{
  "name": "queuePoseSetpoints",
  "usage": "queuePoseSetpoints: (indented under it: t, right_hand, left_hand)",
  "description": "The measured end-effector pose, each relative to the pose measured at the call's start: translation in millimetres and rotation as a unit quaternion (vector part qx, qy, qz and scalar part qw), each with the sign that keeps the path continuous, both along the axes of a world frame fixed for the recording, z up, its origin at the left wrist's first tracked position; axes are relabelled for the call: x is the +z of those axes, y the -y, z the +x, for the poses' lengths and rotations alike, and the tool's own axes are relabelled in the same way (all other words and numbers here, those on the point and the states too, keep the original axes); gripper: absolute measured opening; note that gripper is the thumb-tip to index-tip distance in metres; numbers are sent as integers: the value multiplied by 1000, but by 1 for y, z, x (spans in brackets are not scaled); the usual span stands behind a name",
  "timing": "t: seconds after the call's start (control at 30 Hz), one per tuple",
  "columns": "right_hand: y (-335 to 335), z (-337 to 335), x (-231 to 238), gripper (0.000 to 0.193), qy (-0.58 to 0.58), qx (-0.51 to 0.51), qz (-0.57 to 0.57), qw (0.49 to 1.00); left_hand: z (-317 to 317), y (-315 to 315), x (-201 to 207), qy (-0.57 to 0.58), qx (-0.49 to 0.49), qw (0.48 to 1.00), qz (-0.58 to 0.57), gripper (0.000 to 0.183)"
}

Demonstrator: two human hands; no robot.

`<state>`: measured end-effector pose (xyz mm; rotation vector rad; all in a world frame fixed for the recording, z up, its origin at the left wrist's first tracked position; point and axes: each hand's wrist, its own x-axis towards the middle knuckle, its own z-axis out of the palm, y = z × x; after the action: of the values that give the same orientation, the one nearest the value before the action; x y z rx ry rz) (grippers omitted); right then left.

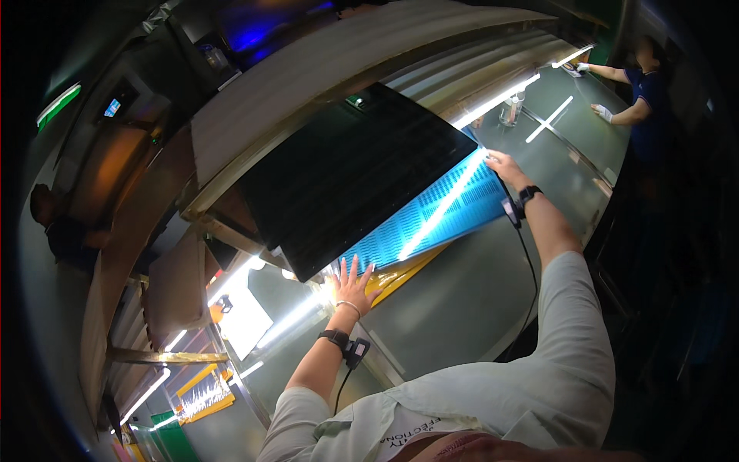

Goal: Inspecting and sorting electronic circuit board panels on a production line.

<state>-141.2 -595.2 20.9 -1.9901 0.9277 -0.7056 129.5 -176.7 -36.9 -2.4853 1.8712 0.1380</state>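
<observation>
A glossy blue sheet (456, 202) with rows of small dark marks lies tilted across the work table, a bright light streak reflected in it. My left hand (353, 289) is spread at the sheet's near left corner, fingers apart. At its right end, my right hand (504, 166) has its fingers closed on the edge. Beneath the sheet, a yellow sheet or tray (404, 275) sticks out on the near side. A large black panel (362, 169) overhangs the far part of the blue sheet and hides it.
Tube lights (499, 100) run under the shelf (462, 73). A clear container (511, 109) stands on the grey table (454, 308) at the far right. Another person (645, 96) in dark clothing and white gloves works there. Cables hang from my wrist devices. A white lit sheet (240, 317) lies at left.
</observation>
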Motion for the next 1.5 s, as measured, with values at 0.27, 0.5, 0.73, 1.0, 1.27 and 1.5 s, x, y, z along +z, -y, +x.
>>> queuePoseSetpoints:
  t: [0.27,0.5,0.73,1.0,1.27,1.5]
  right_hand:
    - [-100,59,-95,61,-415,-18,-142,899]
    - [-147,76,-99,58,-323,-65,-262,907]
    - [-228,110,38,73,233,299,363,852]
    - [-269,187,100,27,546,124,519,646]
    - [-262,186,105,16,454,-1,509,731]
    - [-271,162,91,21,493,-2,503,710]
  left_hand:
    - [-10,20,-40,-18,108,991,72,66]
    - [-7,24,-32,-49,126,989,63,65]
    - [-16,-8,-13,-175,97,980,15,53]
    - [25,-75,47,-374,122,880,-267,26]
    - [48,-98,98,-574,234,731,-286,40]
    - [38,-97,144,-699,219,613,-296,70]
